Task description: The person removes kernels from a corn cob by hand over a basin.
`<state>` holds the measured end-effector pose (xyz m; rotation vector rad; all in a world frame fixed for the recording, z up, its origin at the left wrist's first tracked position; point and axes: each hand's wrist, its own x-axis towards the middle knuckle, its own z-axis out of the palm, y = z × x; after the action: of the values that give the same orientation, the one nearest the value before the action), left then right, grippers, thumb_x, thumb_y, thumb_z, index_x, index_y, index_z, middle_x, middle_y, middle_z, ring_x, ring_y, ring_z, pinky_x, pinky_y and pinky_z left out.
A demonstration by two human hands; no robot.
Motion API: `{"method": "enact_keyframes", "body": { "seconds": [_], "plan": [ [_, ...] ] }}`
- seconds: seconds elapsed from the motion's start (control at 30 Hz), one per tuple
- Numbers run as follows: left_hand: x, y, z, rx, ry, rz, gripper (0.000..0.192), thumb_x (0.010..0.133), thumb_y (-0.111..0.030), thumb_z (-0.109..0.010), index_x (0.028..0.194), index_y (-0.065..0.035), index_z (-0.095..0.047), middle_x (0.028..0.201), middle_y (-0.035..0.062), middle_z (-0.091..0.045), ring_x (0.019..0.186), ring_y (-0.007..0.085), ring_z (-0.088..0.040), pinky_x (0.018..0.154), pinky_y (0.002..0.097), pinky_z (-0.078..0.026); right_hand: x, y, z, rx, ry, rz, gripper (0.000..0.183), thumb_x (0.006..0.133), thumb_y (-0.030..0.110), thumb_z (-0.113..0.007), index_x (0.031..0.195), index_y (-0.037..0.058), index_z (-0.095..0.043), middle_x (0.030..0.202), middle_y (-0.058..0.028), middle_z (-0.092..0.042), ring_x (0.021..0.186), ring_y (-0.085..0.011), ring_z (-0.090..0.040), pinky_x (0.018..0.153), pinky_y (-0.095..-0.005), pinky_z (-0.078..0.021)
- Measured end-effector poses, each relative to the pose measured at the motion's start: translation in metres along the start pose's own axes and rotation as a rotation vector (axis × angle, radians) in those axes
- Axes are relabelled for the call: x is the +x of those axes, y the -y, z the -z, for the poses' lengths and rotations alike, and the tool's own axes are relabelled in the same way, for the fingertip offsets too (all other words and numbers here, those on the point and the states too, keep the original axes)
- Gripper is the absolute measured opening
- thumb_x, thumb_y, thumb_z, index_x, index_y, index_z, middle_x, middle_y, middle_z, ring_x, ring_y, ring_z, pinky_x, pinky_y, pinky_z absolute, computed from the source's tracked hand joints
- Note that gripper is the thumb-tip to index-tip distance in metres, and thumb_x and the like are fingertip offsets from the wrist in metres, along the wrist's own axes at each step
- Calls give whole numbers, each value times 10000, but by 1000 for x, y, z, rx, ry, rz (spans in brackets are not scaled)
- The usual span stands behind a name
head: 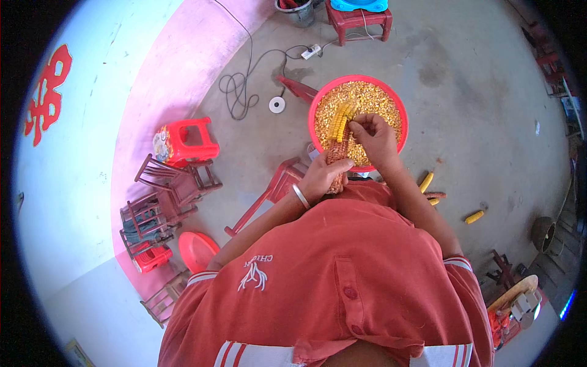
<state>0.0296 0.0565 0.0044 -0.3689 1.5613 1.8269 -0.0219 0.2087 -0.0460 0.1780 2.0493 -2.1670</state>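
Note:
An ear of corn (pixel 340 124) is held above a red plastic basin (pixel 312 126) heaped with loose yellow kernels (pixel 376 103). Kernels still cover its far part, while the near part is bare reddish cob. My left hand (pixel 322 176) grips the bare lower end, its thumb lying across the cob. With thumb and fingers bent together, my right hand (pixel 377 140) pinches at the right side of the kernel rows. Its fingertips partly hide what they touch.
Corn ears (pixel 426 182) and another ear (pixel 474 217) lie on the concrete floor to the right. A wooden chair (pixel 284 181) stands close left of the basin. Further left are a red plastic stool (pixel 192 142) and wooden chairs (pixel 183 183). Ahead, a cable runs to a power strip (pixel 311 52).

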Motion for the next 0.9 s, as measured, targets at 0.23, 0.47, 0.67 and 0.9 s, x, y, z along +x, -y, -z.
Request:
{"method": "enact_keyframes", "body": {
  "seconds": [0.23, 0.47, 0.67, 0.9],
  "plan": [
    [-1, 4, 3, -74, 10, 15, 240, 864, -274, -587, 955, -67, -505, 614, 37, -555, 465, 116, -520, 427, 241, -400, 1, -6, 7, 65, 106, -95, 160, 836, 142, -644, 909, 11, -586, 753, -3, -586, 655, -73, -548, 601, -228, -473],
    [-1, 7, 5, -69, -8, 37, 247, 865, -284, -588, 951, -67, -506, 616, 39, -554, 469, 115, -523, 426, 240, -400, 13, -17, 26, 548, 20, -323, 200, 860, 213, -617, 943, 38, -568, 748, 2, -556, 630, -84, -519, 592, -231, -460],
    [-1, 7, 6, -66, -17, 55, 233, 870, -266, -584, 956, -63, -509, 620, 37, -557, 468, 109, -520, 427, 233, -397, 19, -10, 24, 112, -14, -393, 286, 837, 312, -653, 888, 41, -575, 700, 7, -538, 605, -78, -507, 548, -221, -437],
    [-5, 4, 2, 102, 7, -27, 240, 852, -260, -606, 947, -62, -509, 622, 22, -545, 482, 98, -503, 434, 233, -385, 12, 4, 3, 121, 100, -386, 305, 831, 337, -660, 834, 41, -587, 680, 1, -557, 598, -83, -522, 533, -220, -451]
  ]
}}
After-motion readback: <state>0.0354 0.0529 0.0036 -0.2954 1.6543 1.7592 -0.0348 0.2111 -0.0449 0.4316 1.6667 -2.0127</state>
